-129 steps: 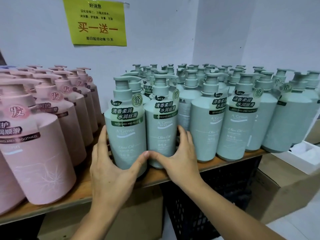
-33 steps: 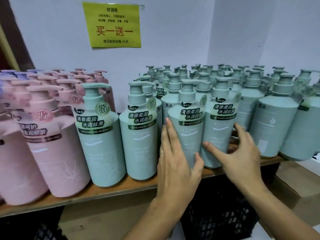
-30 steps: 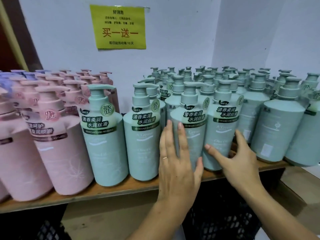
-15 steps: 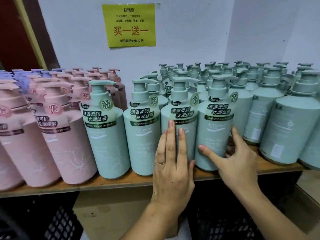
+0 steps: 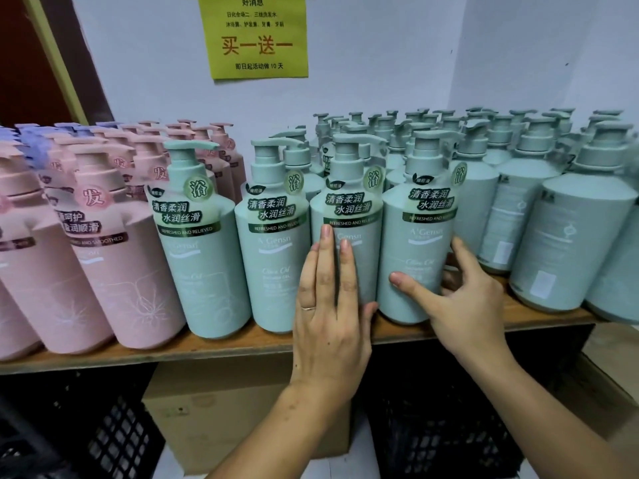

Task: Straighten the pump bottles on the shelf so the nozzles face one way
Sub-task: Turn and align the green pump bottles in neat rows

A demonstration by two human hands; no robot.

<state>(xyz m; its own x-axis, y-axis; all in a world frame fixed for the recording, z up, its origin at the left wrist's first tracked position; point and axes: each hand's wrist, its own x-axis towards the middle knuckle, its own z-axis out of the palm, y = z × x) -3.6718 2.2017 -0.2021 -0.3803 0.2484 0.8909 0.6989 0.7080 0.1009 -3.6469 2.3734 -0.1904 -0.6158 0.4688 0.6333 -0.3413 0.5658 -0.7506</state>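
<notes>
Carefully: a rough twist could topple the crowded twelve-o'clock rows (image 5: 432, 133).
Left hand (image 5: 328, 323), fingers straight together, presses a mint-green plastic pump bottle (image 5: 349, 209); right hand (image 5: 463, 305) clamps the three-o'clock bottle (image 5: 418, 243).

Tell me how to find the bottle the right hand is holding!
Below the yellow sign runs a wooden shelf. Along its front row, count to the fourth green bottle from the pink ones. The right hand grips it, and it is the last one showing its front label.
</notes>
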